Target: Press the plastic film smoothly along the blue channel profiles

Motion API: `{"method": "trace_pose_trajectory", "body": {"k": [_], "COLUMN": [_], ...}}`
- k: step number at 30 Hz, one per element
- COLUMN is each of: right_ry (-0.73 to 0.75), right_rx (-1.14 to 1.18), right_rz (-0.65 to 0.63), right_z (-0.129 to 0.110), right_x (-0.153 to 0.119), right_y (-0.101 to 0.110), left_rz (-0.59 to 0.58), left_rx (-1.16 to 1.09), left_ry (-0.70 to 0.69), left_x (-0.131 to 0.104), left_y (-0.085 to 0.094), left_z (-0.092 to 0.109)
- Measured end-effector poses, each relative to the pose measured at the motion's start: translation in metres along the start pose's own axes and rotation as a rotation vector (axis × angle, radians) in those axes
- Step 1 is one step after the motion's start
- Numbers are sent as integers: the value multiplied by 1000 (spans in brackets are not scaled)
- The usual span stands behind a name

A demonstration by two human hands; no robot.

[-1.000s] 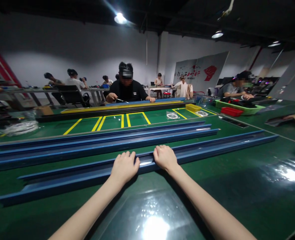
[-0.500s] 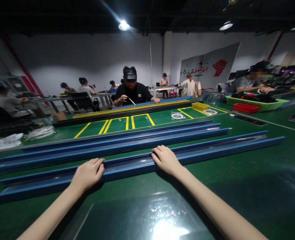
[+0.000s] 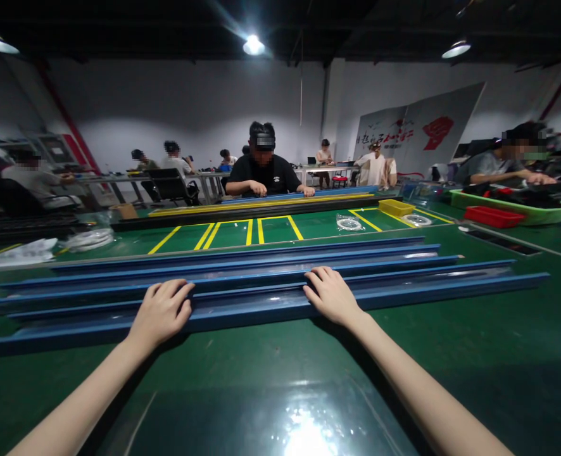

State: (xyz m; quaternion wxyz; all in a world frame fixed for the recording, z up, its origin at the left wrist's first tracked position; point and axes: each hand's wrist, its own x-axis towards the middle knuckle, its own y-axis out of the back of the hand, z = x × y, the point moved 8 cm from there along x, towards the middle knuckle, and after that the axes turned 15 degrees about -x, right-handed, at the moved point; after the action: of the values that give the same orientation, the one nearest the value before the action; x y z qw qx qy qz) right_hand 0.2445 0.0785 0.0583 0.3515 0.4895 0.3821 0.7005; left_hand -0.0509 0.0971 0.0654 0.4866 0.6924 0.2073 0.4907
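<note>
A long blue U-shaped channel (image 3: 252, 311) lies across the green table in front of me, its open side up. My left hand (image 3: 161, 310) is on it left of the middle, fingers bent over its far wall and thumb on the near side. Right of the middle, my right hand (image 3: 332, 295) holds the same channel, its fingers over the far wall. Just beyond lie more blue channels (image 3: 242, 277), almost parallel and very close to the held one. Their exact number is hard to make out.
Clear sheeting (image 3: 223, 411) covers the near tabletop. Yellow tape lines (image 3: 253, 230) mark the far side, where a co-worker (image 3: 264, 168) sits behind long yellow and black strips (image 3: 204, 212). A yellow tray (image 3: 397, 208), red tray (image 3: 493, 216) and green basket (image 3: 546, 212) stand right.
Both hands have pushed the near channel away from me, narrowing the gap to the others. The co-worker opposite has lowered one hand, and the white strip in it no longer shows.
</note>
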Motion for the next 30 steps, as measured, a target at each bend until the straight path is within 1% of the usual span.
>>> {"method": "trace_pose_trajectory", "body": {"k": [7,10,16,19,24,30], "right_ry": [-9,-13,-19,-24,-22,-18], "right_rx": [9,11,-3,-12,-21,-44], "right_rz": [-26,-32,-42,-39,-36,-33], "right_z": [1,1,3,3,3,1], "right_x": [16,21,29,32,38,48], "right_y": [-10,-14,-19,-21,-24,-28], "left_rz": [-32,-23,39,54,56,35], "left_rx": [-28,-35,-63,-65,-66,-59], "left_ry": [33,22,-47,-60,-69,-54], "left_x": [9,13,21,23,25,30], "left_y": [-7,-10,-16,-17,-20,-25], "left_z": [-12,-15,-22,-25,-27,-36]}}
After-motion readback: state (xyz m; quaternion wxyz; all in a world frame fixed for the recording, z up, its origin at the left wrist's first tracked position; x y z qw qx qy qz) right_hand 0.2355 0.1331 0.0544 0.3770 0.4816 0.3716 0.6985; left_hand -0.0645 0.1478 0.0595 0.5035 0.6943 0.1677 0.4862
